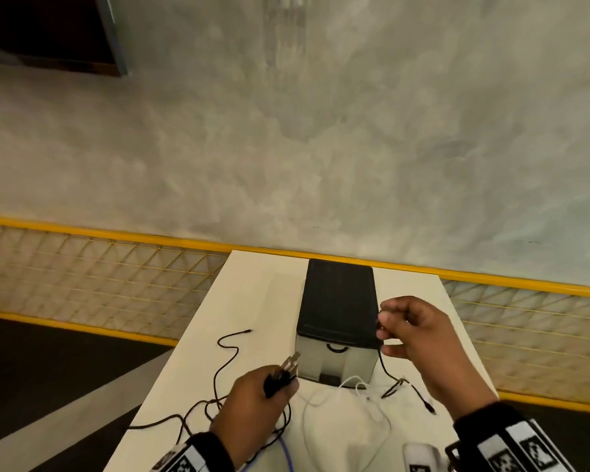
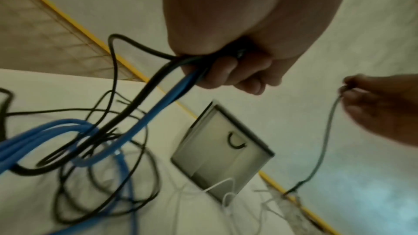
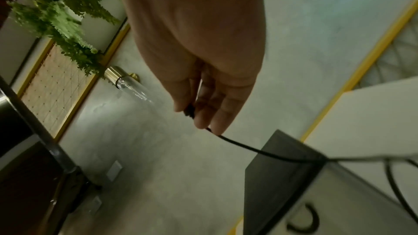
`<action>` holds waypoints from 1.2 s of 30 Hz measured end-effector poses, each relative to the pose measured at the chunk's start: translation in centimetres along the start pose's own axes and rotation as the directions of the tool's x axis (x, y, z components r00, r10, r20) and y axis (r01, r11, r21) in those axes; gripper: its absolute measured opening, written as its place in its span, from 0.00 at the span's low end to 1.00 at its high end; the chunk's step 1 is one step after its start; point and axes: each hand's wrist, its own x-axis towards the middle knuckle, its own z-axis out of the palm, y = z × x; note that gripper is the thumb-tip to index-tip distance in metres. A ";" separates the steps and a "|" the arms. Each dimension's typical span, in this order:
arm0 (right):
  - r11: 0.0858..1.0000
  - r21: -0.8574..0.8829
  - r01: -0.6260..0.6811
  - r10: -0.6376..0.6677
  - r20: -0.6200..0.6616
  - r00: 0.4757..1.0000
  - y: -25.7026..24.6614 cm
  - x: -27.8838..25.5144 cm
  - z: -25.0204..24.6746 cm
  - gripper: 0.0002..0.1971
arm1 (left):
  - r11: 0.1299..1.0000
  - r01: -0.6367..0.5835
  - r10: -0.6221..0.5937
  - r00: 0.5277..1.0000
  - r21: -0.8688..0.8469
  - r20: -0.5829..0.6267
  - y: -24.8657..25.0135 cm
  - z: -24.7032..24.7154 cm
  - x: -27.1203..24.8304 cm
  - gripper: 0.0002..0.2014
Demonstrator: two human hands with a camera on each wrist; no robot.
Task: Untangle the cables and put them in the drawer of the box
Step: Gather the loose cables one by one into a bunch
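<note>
Pinching black cable [image 1: 381,356], right hand [image 1: 419,332].

One box [image 1: 338,301]; two hands [image 1: 252,400]; several cables [image 1: 225,356]

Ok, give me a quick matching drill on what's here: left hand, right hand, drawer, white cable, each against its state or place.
Things:
1. left hand
2. right hand
3. drawer
4. white cable

States or places:
A. closed, black loop handle on its front
B. lies loose on the table in front of the box
C. grips a bunch of cable ends
D. pinches one thin black cable, lifted beside the box

Pairs: 1-C, 2-D, 3-A, 4-B
</note>
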 end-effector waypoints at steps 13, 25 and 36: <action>0.983 0.159 -0.087 0.057 0.188 0.980 3.6 -3.2 4.8 0.09 | 0.968 -0.143 0.149 0.989 -0.207 0.018 4.6 3.2 2.2 0.05; 0.918 -0.395 -0.027 0.266 0.567 0.780 11.5 -6.0 7.7 0.07 | 0.863 -0.094 0.023 0.989 -0.496 -0.147 6.4 0.8 1.7 0.08; 0.646 -0.763 -0.001 0.342 0.289 0.894 18.8 -5.6 2.4 0.09 | 0.662 -0.461 0.178 0.862 -0.591 -0.474 11.4 -9.5 2.1 0.11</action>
